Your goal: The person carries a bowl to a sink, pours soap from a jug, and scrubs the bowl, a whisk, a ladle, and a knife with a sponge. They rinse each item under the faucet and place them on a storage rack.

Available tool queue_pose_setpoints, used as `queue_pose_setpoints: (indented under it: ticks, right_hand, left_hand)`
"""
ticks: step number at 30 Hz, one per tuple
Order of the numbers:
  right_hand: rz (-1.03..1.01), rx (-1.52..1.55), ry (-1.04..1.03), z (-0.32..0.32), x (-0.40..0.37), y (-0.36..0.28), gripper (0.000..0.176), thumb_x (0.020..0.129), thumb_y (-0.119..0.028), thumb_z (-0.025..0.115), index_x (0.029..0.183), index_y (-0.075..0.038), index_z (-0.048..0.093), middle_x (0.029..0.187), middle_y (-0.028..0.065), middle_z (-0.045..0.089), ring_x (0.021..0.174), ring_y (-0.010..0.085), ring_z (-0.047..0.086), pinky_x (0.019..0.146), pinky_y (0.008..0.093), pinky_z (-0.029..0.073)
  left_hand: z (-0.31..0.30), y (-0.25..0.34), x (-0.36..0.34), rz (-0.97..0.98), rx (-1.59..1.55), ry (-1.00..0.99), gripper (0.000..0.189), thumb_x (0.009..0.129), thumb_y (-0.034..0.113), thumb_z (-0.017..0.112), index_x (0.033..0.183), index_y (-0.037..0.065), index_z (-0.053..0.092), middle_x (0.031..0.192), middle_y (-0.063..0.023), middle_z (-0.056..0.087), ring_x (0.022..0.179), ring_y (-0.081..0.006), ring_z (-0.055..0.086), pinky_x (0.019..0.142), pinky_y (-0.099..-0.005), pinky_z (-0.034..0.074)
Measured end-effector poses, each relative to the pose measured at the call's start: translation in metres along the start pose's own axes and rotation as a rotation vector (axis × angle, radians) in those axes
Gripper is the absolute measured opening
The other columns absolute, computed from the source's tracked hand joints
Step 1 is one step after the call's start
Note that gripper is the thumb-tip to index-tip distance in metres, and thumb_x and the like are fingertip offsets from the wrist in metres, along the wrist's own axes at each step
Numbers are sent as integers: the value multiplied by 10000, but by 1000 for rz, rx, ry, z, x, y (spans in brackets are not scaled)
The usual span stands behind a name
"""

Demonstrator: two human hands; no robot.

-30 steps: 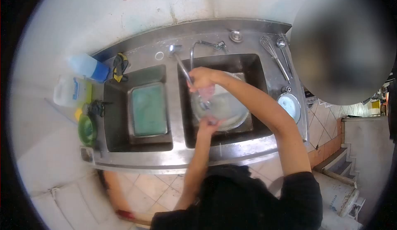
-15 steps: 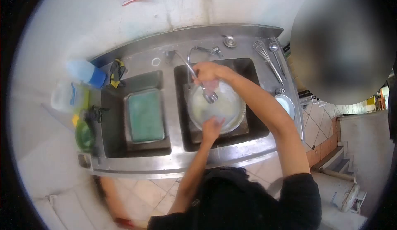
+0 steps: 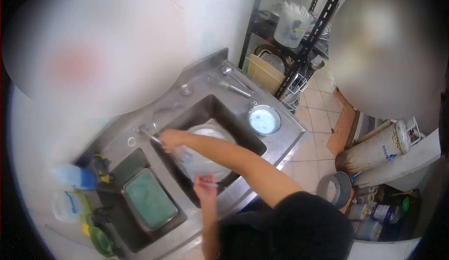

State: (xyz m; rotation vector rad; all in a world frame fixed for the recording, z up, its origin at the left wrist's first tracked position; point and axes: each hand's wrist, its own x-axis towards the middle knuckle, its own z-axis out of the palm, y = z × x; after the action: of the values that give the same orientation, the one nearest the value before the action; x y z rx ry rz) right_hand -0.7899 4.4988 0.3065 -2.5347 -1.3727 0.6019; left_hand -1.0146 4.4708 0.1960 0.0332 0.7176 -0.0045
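A large pale bowl sits in the right-hand sink basin, partly hidden beneath my right forearm. My left hand is closed on the bowl's near rim. Above the bowl's far left side, my right hand is wrapped round the metal faucet spout. Blur makes the spout's end and the bowl's contents hard to make out.
A rectangular tray of greenish liquid fills much of the left basin. A pot of whitish liquid stands on the right counter, near a whisk and a ladle. Bottles line the left end; a shelf rack stands beyond.
The view has swung to the right, bringing the shelf rack into sight. My left hand has gone from inside the bowl to its near rim. My right hand stays at the faucet.
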Motion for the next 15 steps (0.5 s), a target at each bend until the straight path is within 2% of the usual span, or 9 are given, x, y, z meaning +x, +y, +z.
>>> queue_pose_setpoints:
  ticks: [1, 3, 4, 5, 8, 10, 12, 14, 15]
  right_hand:
    - [69, 48, 62, 16, -3, 7, 289, 667, -256, 689, 875, -55, 687, 903, 160, 664, 840, 315, 638, 728, 414, 509]
    - [124, 108, 112, 34, -13, 3, 264, 675, -226, 680, 878, -57, 682, 907, 166, 659, 847, 327, 634, 731, 420, 510]
    - [137, 90, 156, 38, -21, -3, 258, 683, -199, 668, 894, -50, 661, 905, 178, 651, 854, 337, 632, 736, 424, 510]
    - [150, 66, 200, 37, -31, -7, 253, 692, -171, 656, 910, -44, 639, 902, 190, 642, 860, 346, 630, 741, 427, 510]
    - [197, 126, 314, -1, -61, -5, 276, 697, -150, 630, 934, -17, 582, 893, 202, 630, 863, 364, 626, 751, 436, 508]
    - [348, 218, 343, -46, -97, 10, 283, 722, -222, 616, 945, -51, 586, 940, 203, 631, 902, 367, 608, 770, 472, 483]
    - [476, 89, 372, -69, -129, 60, 318, 666, -206, 614, 894, 14, 624, 869, 228, 636, 834, 354, 634, 731, 434, 511]
    - [432, -77, 260, -76, -155, 152, 288, 665, -243, 625, 809, 2, 671, 799, 194, 654, 742, 336, 645, 673, 415, 520]
    - [506, -56, 175, -85, -178, 192, 293, 665, -252, 628, 826, -12, 672, 806, 176, 658, 741, 321, 647, 656, 409, 520]
  left_hand:
    - [-4, -2, 7, 2, 10, 0, 158, 876, 188, 518, 900, 33, 540, 566, -33, 444, 522, -159, 469, 906, -424, 455]
    - [-21, -7, 26, -134, -220, 26, 134, 881, 170, 491, 877, 43, 532, 555, -25, 428, 473, -128, 402, 941, -431, 433]
    - [-6, -11, 15, -302, -521, 111, 172, 901, 180, 450, 850, 25, 504, 543, -24, 406, 434, -125, 378, 928, -439, 447]
    - [0, -17, 17, -290, -534, 109, 172, 901, 180, 450, 850, 25, 504, 543, -24, 406, 434, -125, 378, 928, -439, 447]
    - [10, -16, 32, -201, -551, -15, 208, 914, 177, 413, 805, 9, 467, 529, -22, 369, 406, -105, 343, 853, -409, 509]
    - [1, -9, 61, -430, -689, 132, 228, 915, 166, 404, 759, 3, 435, 524, -12, 336, 386, -92, 312, 758, -359, 560]
    - [10, -13, 58, -437, -651, 99, 238, 922, 192, 412, 763, 19, 447, 527, -8, 341, 388, -86, 311, 715, -330, 563]
    - [21, -18, 62, -439, -609, 66, 247, 928, 219, 420, 768, 34, 460, 530, -5, 347, 390, -81, 311, 672, -302, 567]
    - [21, -18, 69, -321, -405, 81, 247, 928, 229, 435, 768, 43, 461, 526, 1, 340, 391, -82, 309, 667, -307, 564]
